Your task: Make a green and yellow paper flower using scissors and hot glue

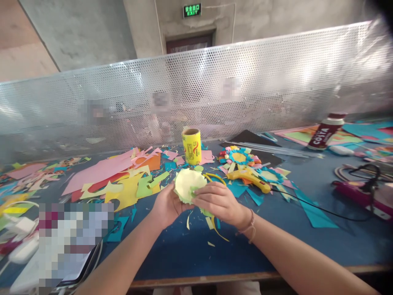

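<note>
A pale yellow-green round paper piece with a frilled edge (188, 183) is held up over the front of the table. My left hand (168, 206) grips its left and lower side, fingers partly hidden behind it. From the right, my right hand (219, 201) pinches a small green bit of paper at the piece's lower right edge. A yellow glue gun (250, 177) lies just beyond my right hand, its black cord running right. Behind the paper stands a yellow printed roll (192, 146). Thin yellow strips lie close to my right hand.
Coloured paper scraps (125, 190) cover the left side. Paper flowers (239, 157) lie behind the glue gun. A Costa bottle (327, 132) leans at the right, near a purple power strip (362, 198). A phone (76, 268) is at front left. A perforated metal screen (138, 86) closes the back.
</note>
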The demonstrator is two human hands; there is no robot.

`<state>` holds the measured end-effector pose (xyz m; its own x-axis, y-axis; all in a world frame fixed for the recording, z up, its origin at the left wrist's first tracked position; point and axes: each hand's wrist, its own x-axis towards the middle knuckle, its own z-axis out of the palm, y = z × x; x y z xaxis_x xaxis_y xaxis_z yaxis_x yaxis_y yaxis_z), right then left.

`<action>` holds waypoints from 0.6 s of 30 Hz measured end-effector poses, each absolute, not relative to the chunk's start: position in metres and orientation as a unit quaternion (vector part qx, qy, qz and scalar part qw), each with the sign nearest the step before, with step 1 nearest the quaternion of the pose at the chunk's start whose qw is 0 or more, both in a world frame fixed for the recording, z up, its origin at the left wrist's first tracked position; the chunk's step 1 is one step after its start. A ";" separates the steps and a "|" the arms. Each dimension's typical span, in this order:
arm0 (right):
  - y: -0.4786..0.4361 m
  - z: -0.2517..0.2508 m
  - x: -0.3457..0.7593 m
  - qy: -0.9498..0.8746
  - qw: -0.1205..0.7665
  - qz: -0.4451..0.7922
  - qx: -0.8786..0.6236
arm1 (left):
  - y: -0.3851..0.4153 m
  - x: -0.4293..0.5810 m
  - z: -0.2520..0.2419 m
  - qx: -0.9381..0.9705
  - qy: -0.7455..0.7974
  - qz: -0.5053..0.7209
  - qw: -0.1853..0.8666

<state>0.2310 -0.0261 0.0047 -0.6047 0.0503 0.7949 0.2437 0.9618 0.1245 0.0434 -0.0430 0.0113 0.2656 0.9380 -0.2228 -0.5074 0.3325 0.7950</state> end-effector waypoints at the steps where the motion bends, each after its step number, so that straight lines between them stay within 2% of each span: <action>1: -0.027 0.006 0.232 -0.891 0.430 -0.126 -0.079 | -0.045 0.043 0.013 0.309 0.339 0.487 0.743; 9: -0.030 0.011 0.229 -0.914 0.361 -0.172 -0.075 | -0.047 0.046 0.007 0.396 0.390 0.520 0.648; 13: -0.028 0.009 0.225 -0.908 0.366 -0.192 -0.061 | -0.045 0.047 0.004 0.397 0.414 0.523 0.630; 18: -0.029 0.005 0.220 -0.911 0.382 -0.119 -0.098 | -0.041 0.044 -0.003 0.452 0.455 0.544 0.542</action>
